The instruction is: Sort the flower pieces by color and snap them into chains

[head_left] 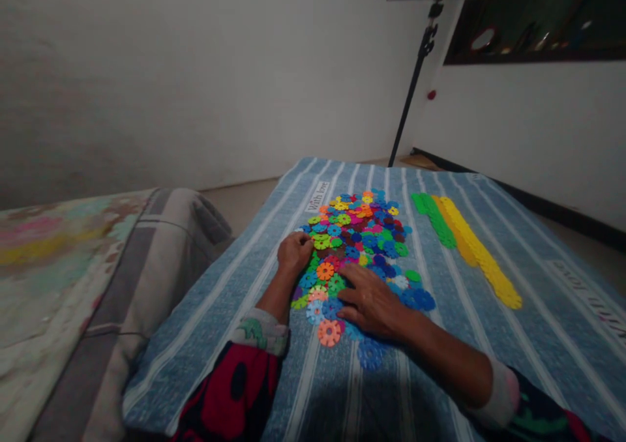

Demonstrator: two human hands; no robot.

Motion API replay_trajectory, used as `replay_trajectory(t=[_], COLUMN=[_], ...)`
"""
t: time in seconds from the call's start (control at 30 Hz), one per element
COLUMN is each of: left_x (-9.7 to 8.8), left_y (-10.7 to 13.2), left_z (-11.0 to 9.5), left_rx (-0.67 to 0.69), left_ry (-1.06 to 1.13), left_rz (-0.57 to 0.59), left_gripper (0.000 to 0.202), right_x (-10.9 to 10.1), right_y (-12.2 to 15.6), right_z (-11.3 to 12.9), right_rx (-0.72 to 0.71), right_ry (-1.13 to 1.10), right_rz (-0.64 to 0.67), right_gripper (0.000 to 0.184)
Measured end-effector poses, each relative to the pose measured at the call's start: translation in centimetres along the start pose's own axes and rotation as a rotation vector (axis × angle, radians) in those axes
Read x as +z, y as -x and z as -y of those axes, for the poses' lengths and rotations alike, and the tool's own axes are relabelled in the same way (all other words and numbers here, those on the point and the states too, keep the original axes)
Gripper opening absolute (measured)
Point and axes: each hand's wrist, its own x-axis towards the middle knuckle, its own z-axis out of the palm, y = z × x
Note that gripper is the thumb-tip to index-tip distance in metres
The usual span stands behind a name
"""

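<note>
A loose pile of plastic snowflake discs (370, 241) in many colours lies on the striped blue cloth (254, 266). At the pile's left edge is my left hand (293, 254), its fingers closed in a pinch beside some lime-green discs (321, 241). Whatever they may hold is too small to make out. My right hand (372, 302) reaches over the near part of the pile, fingers apart and touching the discs. Close to it are an orange disc (325, 271), a salmon-coloured disc (329, 332) and blue discs (417, 298).
Right of the pile lie overlapping rows of discs: a green row (439, 223), an orange-yellow row (462, 243) and a longer yellow row (482, 253). A blanket-covered surface (166, 246) stands at left. Behind the table rises a black lamp stand (409, 96).
</note>
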Motion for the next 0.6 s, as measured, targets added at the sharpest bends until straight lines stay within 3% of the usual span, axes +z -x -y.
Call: replay_trajectory(t=[0.1, 0.27, 0.4, 0.6], left_x=[0.1, 0.0, -0.1, 0.0], left_y=[0.0, -0.1, -0.1, -0.1], left_z=[-0.1, -0.1, -0.1, -0.1], left_rx=[-0.012, -0.009, 0.002, -0.006], left_ry=[-0.013, -0.026, -0.038, -0.032], left_rz=[-0.002, 0.01, 0.003, 0.0], left_gripper=[0.027, 0.028, 0.028, 0.026], right_x=[-0.3, 0.3, 1.2, 1.8], right_y=[0.5, -1.3, -2.6, -2.6], right_z=[-0.8, -1.6, -1.2, -1.6], right_rx=[0.012, 0.05, 0.074, 0.007], right_ry=[-0.003, 0.061, 0.103, 0.141], right_rz=[-0.05, -0.084, -0.093, -0.133], right_gripper=[0.02, 0.016, 0.027, 0.022])
